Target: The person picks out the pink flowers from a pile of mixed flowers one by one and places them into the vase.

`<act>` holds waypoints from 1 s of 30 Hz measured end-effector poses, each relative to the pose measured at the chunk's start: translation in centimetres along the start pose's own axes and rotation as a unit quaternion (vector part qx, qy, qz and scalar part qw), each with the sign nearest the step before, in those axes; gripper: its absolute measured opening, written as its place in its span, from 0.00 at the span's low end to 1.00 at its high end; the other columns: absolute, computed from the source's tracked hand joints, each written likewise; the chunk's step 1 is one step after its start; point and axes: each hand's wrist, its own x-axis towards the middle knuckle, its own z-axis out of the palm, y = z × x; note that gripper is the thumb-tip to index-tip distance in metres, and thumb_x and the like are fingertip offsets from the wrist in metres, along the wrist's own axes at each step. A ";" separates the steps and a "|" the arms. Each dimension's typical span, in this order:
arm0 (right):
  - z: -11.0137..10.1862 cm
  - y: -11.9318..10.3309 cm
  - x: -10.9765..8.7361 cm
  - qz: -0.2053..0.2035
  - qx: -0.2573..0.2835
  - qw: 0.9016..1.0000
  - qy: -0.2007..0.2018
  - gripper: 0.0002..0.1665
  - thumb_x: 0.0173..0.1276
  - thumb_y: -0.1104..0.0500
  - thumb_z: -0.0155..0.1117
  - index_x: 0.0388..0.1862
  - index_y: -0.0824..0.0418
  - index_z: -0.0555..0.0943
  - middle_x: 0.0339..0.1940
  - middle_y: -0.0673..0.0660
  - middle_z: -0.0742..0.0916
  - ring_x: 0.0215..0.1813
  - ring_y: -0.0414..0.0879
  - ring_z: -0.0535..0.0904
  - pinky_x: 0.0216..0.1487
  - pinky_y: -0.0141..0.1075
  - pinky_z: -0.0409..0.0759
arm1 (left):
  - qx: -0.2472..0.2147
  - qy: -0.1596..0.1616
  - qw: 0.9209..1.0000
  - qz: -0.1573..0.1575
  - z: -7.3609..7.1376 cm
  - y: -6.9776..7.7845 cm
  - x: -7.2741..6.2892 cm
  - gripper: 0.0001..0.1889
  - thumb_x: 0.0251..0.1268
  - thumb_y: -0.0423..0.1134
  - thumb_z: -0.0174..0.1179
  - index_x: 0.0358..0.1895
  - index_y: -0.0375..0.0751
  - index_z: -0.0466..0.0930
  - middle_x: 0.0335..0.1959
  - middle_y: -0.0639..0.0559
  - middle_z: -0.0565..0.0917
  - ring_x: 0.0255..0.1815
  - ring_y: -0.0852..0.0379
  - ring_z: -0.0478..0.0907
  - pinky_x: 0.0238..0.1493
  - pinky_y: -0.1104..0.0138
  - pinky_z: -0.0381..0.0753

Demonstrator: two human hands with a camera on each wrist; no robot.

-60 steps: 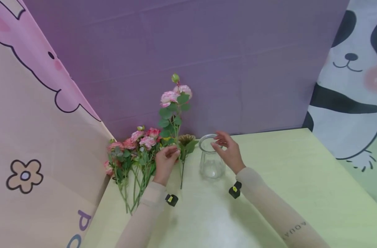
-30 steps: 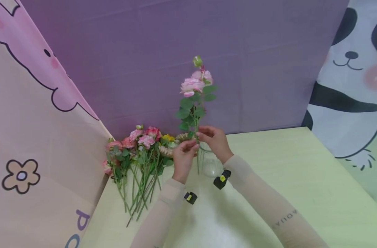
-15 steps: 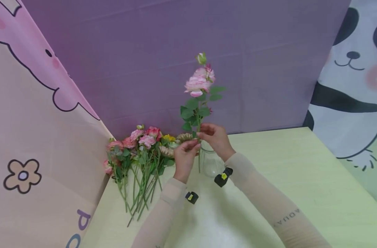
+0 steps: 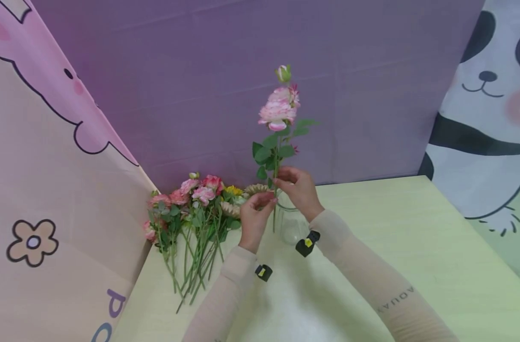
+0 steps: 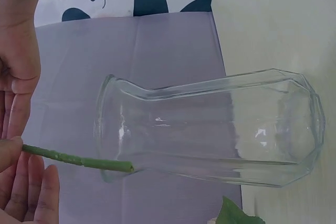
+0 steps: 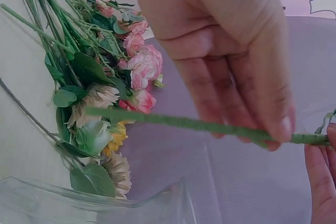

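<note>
Just left of the glass vase (image 4: 292, 224), mid-frame, holding pink rose (image 4: 279, 110) near-vertical, bottom end down. Pinching stem (image 6: 194, 123) thumb-to-fingers with left hand (image 4: 255, 218), nearer that end, and with right hand (image 4: 302, 194) just above.

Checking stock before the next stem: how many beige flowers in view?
2. One beige flower lies just left of the left hand in the head view; another beige flower lies beyond that hand, toward the glass vase. More may be hidden in the flower pile.
</note>
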 end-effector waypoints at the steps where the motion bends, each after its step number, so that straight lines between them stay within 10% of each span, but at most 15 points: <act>1: 0.0 -0.1 0.0 0.000 0.004 1.000 0.001 0.17 0.63 0.63 0.65 0.50 0.67 0.80 0.46 0.62 0.85 0.49 0.52 0.81 0.54 0.44 0.77 | 0.007 -0.001 1.000 0.002 -0.1 0.0 0.0 0.09 0.56 0.26 0.64 0.40 0.27 0.82 0.38 0.36 0.84 0.33 0.62 0.79 0.36 0.74 0.79; 15: -0.8 -0.3 0.7 -0.031 -0.014 0.999 0.031 0.17 0.64 0.64 0.64 0.51 0.65 0.80 0.47 0.62 0.85 0.50 0.52 0.80 0.53 0.44 0.79 | 0.050 -0.021 0.998 -0.016 -2.3 -1.4 -0.6 0.10 0.58 0.28 0.63 0.43 0.28 0.82 0.41 0.39 0.85 0.41 0.49 0.82 0.39 0.74 0.79; 22: -1.4 -1.1 1.0 -0.044 0.004 0.998 0.048 0.15 0.64 0.64 0.63 0.49 0.67 0.80 0.47 0.62 0.85 0.50 0.51 0.80 0.52 0.43 0.79 | 0.080 -0.002 0.997 0.002 -4.8 -6.7 0.1 0.09 0.57 0.34 0.66 0.41 0.37 0.85 0.38 0.45 0.86 0.36 0.59 0.82 0.37 0.73 0.80; 30: -2.1 -1.7 1.6 -0.075 0.014 0.995 0.059 0.15 0.64 0.66 0.63 0.50 0.68 0.80 0.47 0.64 0.84 0.48 0.49 0.80 0.48 0.37 0.81 | 0.116 0.005 0.993 -0.004 -7.3 -7.9 -0.6 0.09 0.57 0.33 0.66 0.41 0.37 0.85 0.39 0.45 0.86 0.36 0.58 0.82 0.37 0.72 0.81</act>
